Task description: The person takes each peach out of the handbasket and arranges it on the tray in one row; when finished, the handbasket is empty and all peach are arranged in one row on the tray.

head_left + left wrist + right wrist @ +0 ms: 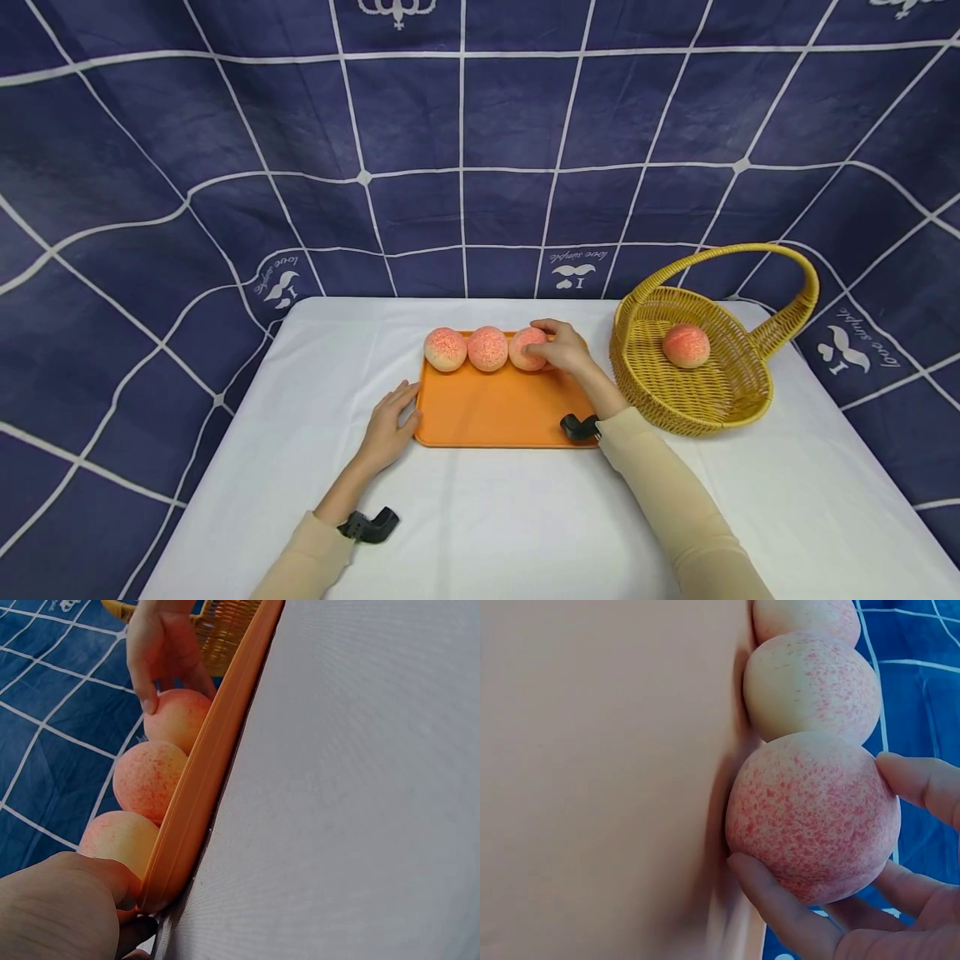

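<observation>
Right hand (pixel 564 346) pinching round pink peach (pixel 814 814) on rectangular orange tray (pixel 491 410); left hand (pixel 387 427) extending fingers to tray's left; navy cloth (pixel 498 112) reading "love simple".

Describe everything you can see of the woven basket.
The woven basket is golden yellow and looks like wicker, with a rounded, open body, a woven floor and one tall arched handle. It stands upright on the white tablecloth, to the right of the orange tray. A reddish-pink peach lies inside, touching the floor.
</observation>
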`<state>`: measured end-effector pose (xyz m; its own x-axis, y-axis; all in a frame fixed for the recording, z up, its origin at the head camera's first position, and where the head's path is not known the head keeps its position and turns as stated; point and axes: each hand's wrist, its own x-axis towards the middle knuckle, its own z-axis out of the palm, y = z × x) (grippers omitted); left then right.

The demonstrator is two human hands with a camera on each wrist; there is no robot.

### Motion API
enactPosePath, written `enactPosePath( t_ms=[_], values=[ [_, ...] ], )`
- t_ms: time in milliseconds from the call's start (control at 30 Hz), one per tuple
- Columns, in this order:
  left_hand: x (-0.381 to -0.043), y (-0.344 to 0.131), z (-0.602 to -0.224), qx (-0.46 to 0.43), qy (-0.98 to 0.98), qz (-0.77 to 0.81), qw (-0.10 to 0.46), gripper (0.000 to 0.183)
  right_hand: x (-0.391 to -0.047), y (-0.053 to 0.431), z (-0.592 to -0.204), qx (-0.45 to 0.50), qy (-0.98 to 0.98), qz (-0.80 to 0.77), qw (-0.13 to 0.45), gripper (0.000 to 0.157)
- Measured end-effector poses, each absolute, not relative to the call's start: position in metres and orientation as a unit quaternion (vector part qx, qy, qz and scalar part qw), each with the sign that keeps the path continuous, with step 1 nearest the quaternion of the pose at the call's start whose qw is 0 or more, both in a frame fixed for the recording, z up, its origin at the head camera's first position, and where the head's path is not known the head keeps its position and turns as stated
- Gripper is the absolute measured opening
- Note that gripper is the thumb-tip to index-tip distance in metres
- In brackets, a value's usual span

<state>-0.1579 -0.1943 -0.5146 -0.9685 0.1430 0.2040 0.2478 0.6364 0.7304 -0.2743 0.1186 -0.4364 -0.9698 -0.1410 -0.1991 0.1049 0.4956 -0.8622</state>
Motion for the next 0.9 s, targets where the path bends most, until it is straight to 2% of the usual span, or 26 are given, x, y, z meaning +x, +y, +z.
enactPosePath(
  t_ms=[900],
  values=[
    [-0.1573, -0.1941, -0.5142, -0.103, -0.904, -0.412, 0.059, 0.049, -0.2699, 0.1195, -0.4382, -0.023, 0.841, -0.525, 0.126, 0.073]
  ],
)
